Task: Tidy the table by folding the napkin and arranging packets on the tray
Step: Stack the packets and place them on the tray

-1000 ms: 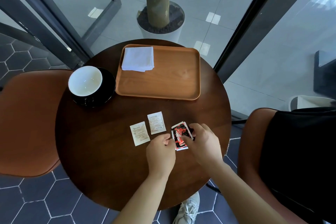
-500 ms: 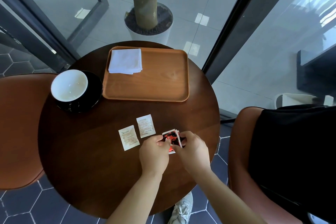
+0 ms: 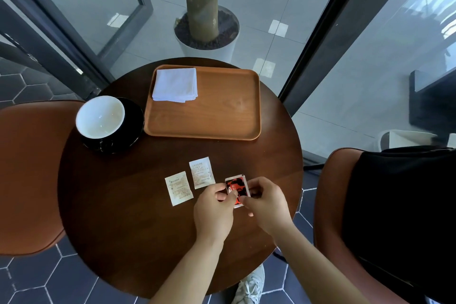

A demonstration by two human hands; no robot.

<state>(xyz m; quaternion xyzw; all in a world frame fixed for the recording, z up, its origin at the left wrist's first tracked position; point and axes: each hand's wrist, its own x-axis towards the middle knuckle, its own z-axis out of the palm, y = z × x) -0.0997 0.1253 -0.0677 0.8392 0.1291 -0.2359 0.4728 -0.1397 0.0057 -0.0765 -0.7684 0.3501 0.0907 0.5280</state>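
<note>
A folded white napkin (image 3: 175, 84) lies in the far left corner of the wooden tray (image 3: 222, 116) on the round dark table (image 3: 118, 205). Two pale packets (image 3: 178, 188) (image 3: 201, 172) lie flat side by side near the table's front. Just right of them, a small stack of red-and-black packets (image 3: 236, 187) is pinched from both sides by my left hand (image 3: 214, 210) and my right hand (image 3: 266, 202), a little above the tabletop. Fingers cover the stack's lower part.
A white cup on a black saucer (image 3: 103, 123) stands at the table's left, beside the tray. Orange chairs (image 3: 27, 175) flank the table; the right one (image 3: 330, 205) carries a black bag (image 3: 404, 217). A potted tree trunk (image 3: 204, 29) stands behind glass.
Both hands have gathered the red-and-black packets from lying spread on the table into a squared stack held upright between the fingers. The pale packets, napkin and cup have not moved.
</note>
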